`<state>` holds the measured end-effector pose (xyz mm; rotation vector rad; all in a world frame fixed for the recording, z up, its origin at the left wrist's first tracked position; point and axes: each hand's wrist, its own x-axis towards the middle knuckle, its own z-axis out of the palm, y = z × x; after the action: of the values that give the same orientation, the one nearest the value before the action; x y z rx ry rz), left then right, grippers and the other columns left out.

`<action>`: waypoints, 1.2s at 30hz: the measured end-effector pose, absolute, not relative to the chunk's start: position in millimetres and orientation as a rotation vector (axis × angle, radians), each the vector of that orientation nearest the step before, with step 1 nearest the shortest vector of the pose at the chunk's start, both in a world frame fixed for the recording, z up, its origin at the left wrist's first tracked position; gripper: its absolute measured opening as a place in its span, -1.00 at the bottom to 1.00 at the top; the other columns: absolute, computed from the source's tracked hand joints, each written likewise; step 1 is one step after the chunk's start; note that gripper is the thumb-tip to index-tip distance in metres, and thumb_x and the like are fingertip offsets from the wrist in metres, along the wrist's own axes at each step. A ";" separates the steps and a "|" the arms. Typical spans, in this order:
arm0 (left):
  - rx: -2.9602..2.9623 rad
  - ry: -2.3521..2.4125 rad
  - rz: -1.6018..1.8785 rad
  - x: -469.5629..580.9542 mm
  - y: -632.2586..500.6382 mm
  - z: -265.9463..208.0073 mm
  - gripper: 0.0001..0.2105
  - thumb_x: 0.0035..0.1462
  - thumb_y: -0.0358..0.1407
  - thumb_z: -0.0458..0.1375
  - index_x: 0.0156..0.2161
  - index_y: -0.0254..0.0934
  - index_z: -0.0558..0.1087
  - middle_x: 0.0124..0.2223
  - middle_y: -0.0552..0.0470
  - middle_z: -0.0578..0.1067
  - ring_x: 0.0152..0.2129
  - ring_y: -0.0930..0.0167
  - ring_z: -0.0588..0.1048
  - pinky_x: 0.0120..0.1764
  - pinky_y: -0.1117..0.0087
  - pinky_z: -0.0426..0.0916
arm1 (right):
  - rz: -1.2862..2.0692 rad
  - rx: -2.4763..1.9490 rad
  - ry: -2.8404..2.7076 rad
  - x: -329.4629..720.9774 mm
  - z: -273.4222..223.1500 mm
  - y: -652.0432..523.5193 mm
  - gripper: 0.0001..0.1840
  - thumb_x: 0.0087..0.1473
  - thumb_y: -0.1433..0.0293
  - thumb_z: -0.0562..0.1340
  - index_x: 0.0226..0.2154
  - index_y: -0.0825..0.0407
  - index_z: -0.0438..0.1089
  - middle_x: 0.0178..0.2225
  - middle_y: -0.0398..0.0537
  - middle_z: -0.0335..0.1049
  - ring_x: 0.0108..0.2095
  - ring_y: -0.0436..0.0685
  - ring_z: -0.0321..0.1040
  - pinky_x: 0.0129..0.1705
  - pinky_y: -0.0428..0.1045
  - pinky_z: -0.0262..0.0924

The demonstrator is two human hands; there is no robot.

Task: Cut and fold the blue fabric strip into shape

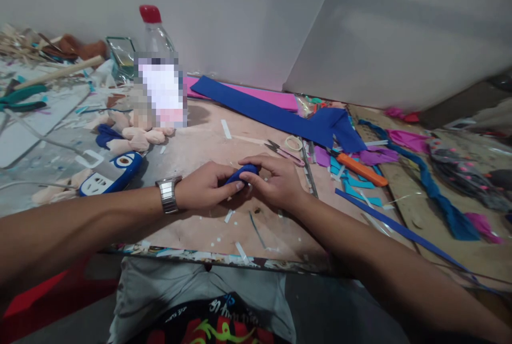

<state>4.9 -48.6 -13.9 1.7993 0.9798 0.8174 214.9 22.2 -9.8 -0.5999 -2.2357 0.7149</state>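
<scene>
A small blue fabric piece [248, 168] is pinched between my two hands, low over the table's middle. My left hand [204, 183], with a metal watch at the wrist, is closed on its left end. On the other end, the thumb and fingers of my right hand [276, 180] are closed too. Parts of the piece are hidden by the fingers. Just beyond my right hand lie pink-handled thread snips [285, 152] and a roll of clear tape [293, 143]. A long blue fabric strip [256, 112] stretches across the back of the table.
A red-capped bottle [160, 40] stands at the back left, near peach fabric pieces [136, 141] and a blue-and-white power strip [112, 173]. An orange utility knife [362, 169] lies at right among fabric scraps. Green-handled pliers [24, 98] rest far left. The wall rises behind.
</scene>
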 end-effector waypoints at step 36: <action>1.649 1.145 1.266 7.9 -45.0 -26.8 -0.83 0.31 -0.20 0.24 -0.18 -0.29 0.52 -0.15 -0.09 0.58 -0.22 0.37 0.55 -0.10 0.32 0.46 | 0.555 -0.470 -2.147 210.8 -7.6 21.4 -0.89 0.25 0.35 0.32 -0.32 -0.02 0.55 -0.41 -0.11 0.52 -0.43 0.04 0.41 -0.32 0.01 0.31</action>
<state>7.9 -45.0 -26.8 1.6494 1.1447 1.2656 210.8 21.4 -7.6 -0.4696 -2.1473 0.5553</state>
